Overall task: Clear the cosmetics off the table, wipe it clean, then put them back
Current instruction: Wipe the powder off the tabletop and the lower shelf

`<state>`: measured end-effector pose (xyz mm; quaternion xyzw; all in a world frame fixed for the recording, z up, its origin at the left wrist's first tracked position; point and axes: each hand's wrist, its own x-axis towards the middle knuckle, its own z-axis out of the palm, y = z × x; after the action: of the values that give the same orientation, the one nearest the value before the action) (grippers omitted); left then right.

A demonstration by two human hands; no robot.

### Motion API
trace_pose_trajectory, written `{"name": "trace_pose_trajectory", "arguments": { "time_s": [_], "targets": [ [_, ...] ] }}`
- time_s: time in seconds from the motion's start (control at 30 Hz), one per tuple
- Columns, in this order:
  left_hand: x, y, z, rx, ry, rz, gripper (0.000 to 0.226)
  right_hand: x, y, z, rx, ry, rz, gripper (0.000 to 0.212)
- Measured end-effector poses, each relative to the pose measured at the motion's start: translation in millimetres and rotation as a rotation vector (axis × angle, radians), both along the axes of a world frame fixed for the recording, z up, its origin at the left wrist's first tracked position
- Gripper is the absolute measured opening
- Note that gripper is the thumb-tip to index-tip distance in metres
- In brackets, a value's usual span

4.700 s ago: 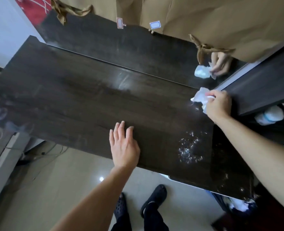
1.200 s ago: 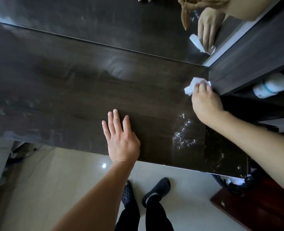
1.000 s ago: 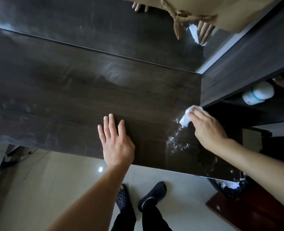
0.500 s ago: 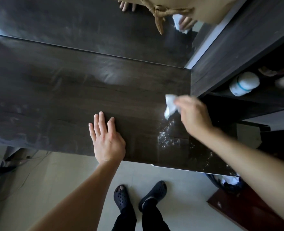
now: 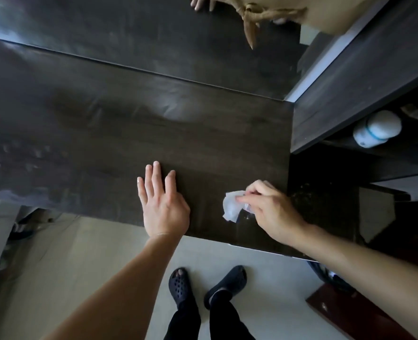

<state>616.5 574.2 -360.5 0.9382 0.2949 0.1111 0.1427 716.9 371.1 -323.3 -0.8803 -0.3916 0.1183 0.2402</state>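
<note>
The dark wooden table [image 5: 129, 133] fills the middle of the head view, with no cosmetics on its top. My left hand [image 5: 162, 204] lies flat on it near the front edge, fingers spread, holding nothing. My right hand [image 5: 269, 209] pinches a crumpled white wipe [image 5: 231, 204] and presses it on the tabletop near the front right corner. A faint wet smear shows just under the wipe. A white jar with a blue band [image 5: 377, 130] lies on a shelf to the right.
A mirror [image 5: 154, 33] stands along the table's back edge and reflects the tabletop and my hands. A dark shelf unit [image 5: 350, 77] rises at the right. Below the front edge are tiled floor and my feet in black clogs [image 5: 181, 285].
My right hand has dragged the wipe from the back right corner toward the front edge, over the white speckled patch, which no longer shows. My left hand stays flat in place.
</note>
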Motion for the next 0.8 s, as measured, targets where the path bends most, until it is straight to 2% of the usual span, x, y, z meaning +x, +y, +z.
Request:
{"name": "trace_pose_trajectory", "arguments": {
  "time_s": [0.07,0.17,0.23,0.3,0.43,0.53,0.6,0.67,0.8],
  "targets": [
    [-0.2,0.5,0.1,0.002,0.005,-0.002,0.043,28.0,11.0,5.1,0.024,-0.001,-0.045,0.027],
    [0.1,0.6,-0.3,0.006,-0.004,0.005,0.043,91.2,39.0,-2.9,0.036,-0.108,-0.289,0.029],
    [-0.6,-0.2,-0.9,0.011,-0.006,0.003,0.043,88.8,47.4,-10.3,0.016,-0.119,-0.326,0.028],
    [-0.1,0.1,-1.6,0.011,-0.004,0.002,0.042,42.1,39.3,-13.4,0.029,-0.138,-0.204,0.027],
    [-0.7,0.1,-0.6,0.010,0.001,0.008,0.044,-67.3,-7.1,-2.4,0.017,-0.015,0.095,0.031],
    [-0.4,-0.2,0.7,0.001,-0.002,0.002,0.045,-79.9,-19.1,9.3,-0.005,0.068,0.199,0.036],
    [0.3,-0.6,0.4,0.003,-0.001,0.008,0.046,-42.9,-3.9,13.4,0.044,0.032,0.083,0.025],
    [-0.3,-0.8,-0.1,0.010,-0.003,0.011,0.047,19.0,20.0,12.5,0.060,-0.076,-0.106,0.026],
    [-2.3,0.0,-2.3,0.007,-0.002,0.008,0.046,128.8,53.3,-0.6,-0.151,-0.221,-0.400,0.028]
  ]
}}
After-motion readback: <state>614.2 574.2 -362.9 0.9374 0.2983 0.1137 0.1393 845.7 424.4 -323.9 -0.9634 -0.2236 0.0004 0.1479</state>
